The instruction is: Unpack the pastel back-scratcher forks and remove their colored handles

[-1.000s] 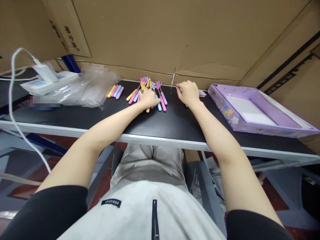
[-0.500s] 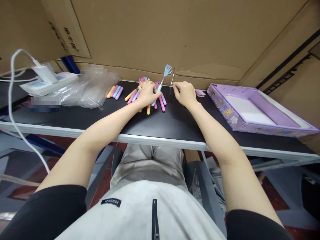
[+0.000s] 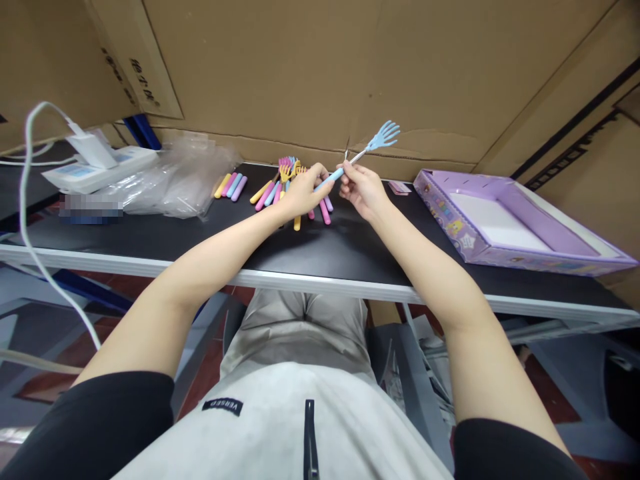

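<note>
A blue back scratcher with a hand-shaped head and a metal shaft is raised above the table, its head tilted up to the right. My left hand is closed on the lower part of its blue handle. At the handle's upper end, near the shaft, the fingers of my right hand pinch it. Under and beside my left hand lie several more back scratchers in pink, yellow, blue and purple, partly covered by that hand.
Several coloured handles lie in a row left of the pile. Further left are clear plastic bags and a white power strip with a cable. A purple display box stands at right, a small pink card beside it. Cardboard rises behind.
The blue back scratcher has moved right and tilted further over. My right hand, earlier apart from it, now grips its handle too. My left hand has shifted slightly right.
</note>
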A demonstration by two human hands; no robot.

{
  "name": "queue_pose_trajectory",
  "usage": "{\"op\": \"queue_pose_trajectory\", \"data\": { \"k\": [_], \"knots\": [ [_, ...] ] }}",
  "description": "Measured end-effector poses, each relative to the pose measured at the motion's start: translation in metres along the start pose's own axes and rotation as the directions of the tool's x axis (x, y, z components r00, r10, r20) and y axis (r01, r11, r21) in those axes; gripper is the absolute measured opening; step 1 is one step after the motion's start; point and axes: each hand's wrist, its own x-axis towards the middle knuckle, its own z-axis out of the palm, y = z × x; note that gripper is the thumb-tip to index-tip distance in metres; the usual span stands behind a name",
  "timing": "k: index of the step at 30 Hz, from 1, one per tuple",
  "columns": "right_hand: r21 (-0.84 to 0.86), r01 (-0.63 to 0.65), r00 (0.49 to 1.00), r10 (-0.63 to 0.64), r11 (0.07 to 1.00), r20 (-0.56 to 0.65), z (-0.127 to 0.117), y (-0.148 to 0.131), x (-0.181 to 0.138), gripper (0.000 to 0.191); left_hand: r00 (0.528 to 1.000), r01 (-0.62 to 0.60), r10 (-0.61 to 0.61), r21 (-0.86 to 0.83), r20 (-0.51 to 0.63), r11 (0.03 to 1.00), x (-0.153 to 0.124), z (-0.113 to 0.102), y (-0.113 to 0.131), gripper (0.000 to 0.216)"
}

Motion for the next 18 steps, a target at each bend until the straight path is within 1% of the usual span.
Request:
{"op": "queue_pose_trajectory", "data": {
  "k": [4,12,18],
  "knots": [
    [0.025,-0.022,1.0,0.023,0.999,-0.014,0.002,-0.002,0.0,0.05,0.999,-0.045,0.045,0.048,-0.007,0.998,0.005,0.002,-0.001,0.018],
    [0.05,0.012,0.998,-0.009,0.999,-0.07,-0.002,-0.007,0.007,0.055,0.99,-0.13,0.135,0.096,-0.048,0.987,0.018,0.011,-0.003,0.028],
    [0.021,0.03,0.994,-0.028,0.999,-0.11,-0.005,-0.015,0.012,0.053,0.985,-0.145,0.164,0.251,-0.057,0.957,0.023,0.01,0.003,0.024]
  ]
}}
